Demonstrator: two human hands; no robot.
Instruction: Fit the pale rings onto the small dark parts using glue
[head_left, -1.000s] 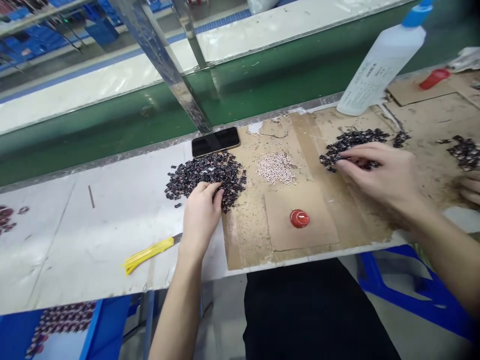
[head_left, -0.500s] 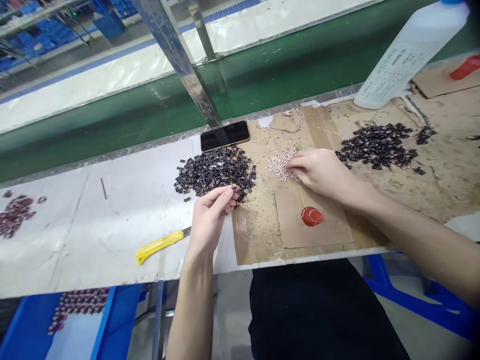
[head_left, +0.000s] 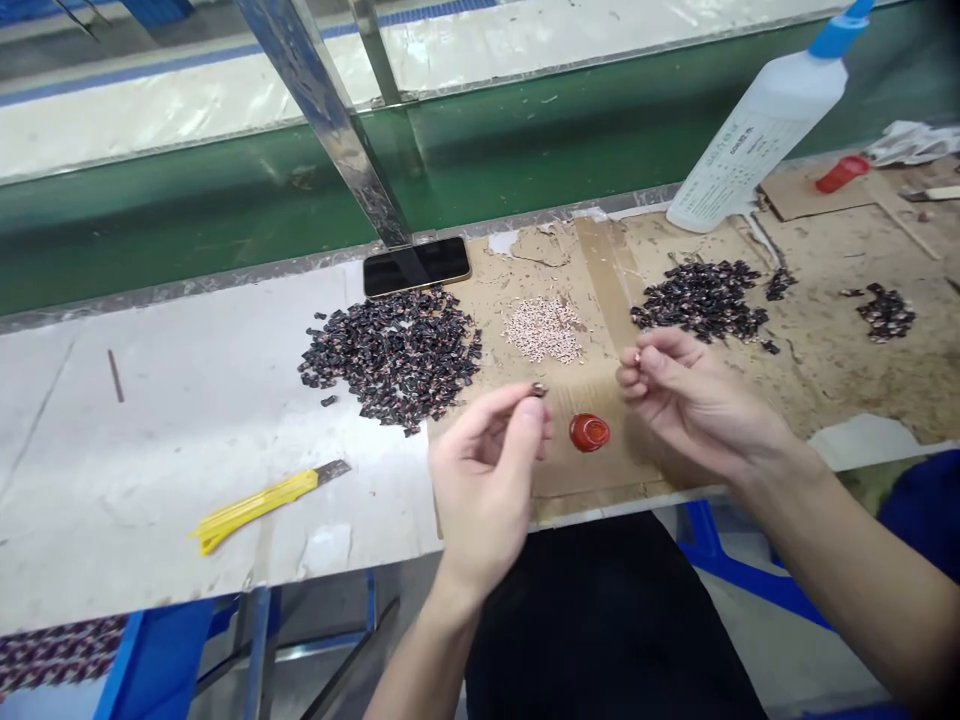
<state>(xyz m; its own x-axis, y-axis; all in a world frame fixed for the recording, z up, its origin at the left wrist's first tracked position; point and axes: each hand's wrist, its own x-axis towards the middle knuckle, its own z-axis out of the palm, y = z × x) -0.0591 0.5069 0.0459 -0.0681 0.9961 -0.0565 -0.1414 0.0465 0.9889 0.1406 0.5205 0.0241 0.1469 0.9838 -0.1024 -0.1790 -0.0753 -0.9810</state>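
Note:
My left hand (head_left: pixel 491 465) pinches a small dark piece (head_left: pixel 538 390) between thumb and forefinger, just left of a small red cup (head_left: pixel 589 432) on a cardboard square. On the cup's other side, my right hand (head_left: pixel 686 400) holds a tiny pale bead (head_left: pixel 637 357) at its fingertips. Beyond the cup lies a heap of pale pinkish beads (head_left: pixel 544 330). A big pile of dark pieces (head_left: pixel 394 355) spreads to the left of it, and another dark pile (head_left: pixel 701 300) lies behind my right hand.
A black phone (head_left: pixel 417 267) lies behind the left pile. A yellow cutter (head_left: pixel 259 508) with its blade out rests at front left. At back right stand a white bottle (head_left: pixel 757 135) and a second red cup (head_left: pixel 841 174). A metal post (head_left: pixel 330 120) rises behind the phone.
My right hand has left the bead heap and moved toward me, now with a bead. My left hand has come away from the dark pile toward the red cup. The view has shifted right.

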